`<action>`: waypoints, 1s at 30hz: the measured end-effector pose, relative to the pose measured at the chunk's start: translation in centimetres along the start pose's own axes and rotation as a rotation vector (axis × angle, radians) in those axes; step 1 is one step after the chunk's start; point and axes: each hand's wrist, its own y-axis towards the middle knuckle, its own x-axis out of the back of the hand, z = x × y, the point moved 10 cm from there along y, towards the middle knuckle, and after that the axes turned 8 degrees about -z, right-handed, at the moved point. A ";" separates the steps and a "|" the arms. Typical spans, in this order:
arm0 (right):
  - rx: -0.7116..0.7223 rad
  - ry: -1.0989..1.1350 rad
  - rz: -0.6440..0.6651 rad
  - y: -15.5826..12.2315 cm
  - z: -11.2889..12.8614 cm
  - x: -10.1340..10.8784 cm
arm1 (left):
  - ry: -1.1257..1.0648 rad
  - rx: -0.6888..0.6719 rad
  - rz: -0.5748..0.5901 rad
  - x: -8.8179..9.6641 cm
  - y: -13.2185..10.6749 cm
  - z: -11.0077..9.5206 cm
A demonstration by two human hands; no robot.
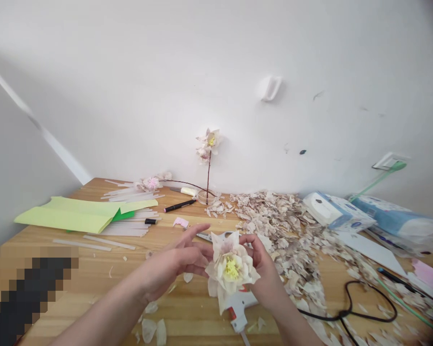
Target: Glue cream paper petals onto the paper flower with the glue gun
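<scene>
A handmade flower (232, 269) with pale, papery petals and a yellow centre faces me at the front of the table. My right hand (262, 269) grips it from the right side, its fingers curled behind the petals. On the left, my left hand (180, 262) has its fingers stretched apart, their tips reaching the petals' edge; whether they press on it is hidden. Below the flower lies a white glue gun (240, 310), partly covered by the petals and my right wrist. Behind the hands, scissors (204, 236) rest on the wood.
Dried petals (274, 211) heap across the right. A finished flower stem (209, 168) stands upright against the wall. Yellow-green paper (72, 214) and white glue sticks (130, 230) lie left. A black marker (179, 206) lies behind; tissue packs (341, 211) and a black cord (346, 312) are at right.
</scene>
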 end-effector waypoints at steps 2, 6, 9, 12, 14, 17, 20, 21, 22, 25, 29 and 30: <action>-0.004 0.008 0.008 0.1 0.0 0.0 | 0.032 -0.006 0.000 0.1 -0.1 0.0; 0.039 -0.025 0.001 0.0 0.0 0.1 | 0.081 -0.018 0.054 0.1 -0.3 -0.3; 0.088 -0.097 -0.030 -0.3 0.1 0.2 | 0.078 -0.014 0.076 0.3 -0.3 -0.5; 0.103 -0.137 -0.026 -0.6 0.0 0.0 | 0.061 -0.013 0.081 0.6 -0.2 -0.7; 0.108 -0.158 -0.032 -0.6 0.1 0.0 | 0.067 0.000 0.082 0.7 -0.2 -0.5; 0.120 -0.164 -0.054 -0.5 0.2 0.1 | 0.081 0.015 0.079 0.7 -0.1 -0.3; 0.129 -0.164 -0.053 -0.5 0.3 0.2 | 0.064 0.015 0.084 0.5 -0.2 -0.3; 0.126 -0.160 -0.049 -0.4 0.2 0.2 | 0.056 0.017 0.088 0.4 -0.3 -0.3; 0.123 -0.148 -0.045 -0.4 0.1 0.2 | 0.051 0.020 0.094 0.2 -0.4 -0.3; 0.116 -0.098 -0.029 -0.4 -0.1 0.3 | 0.058 0.017 0.097 0.1 -0.5 -0.4; 0.085 -0.085 -0.023 -0.3 -0.6 0.3 | 0.068 0.008 0.053 0.4 -0.2 -0.5; 0.081 -0.098 -0.026 -0.3 -0.6 0.3 | 0.074 0.010 0.043 0.5 -0.1 -0.5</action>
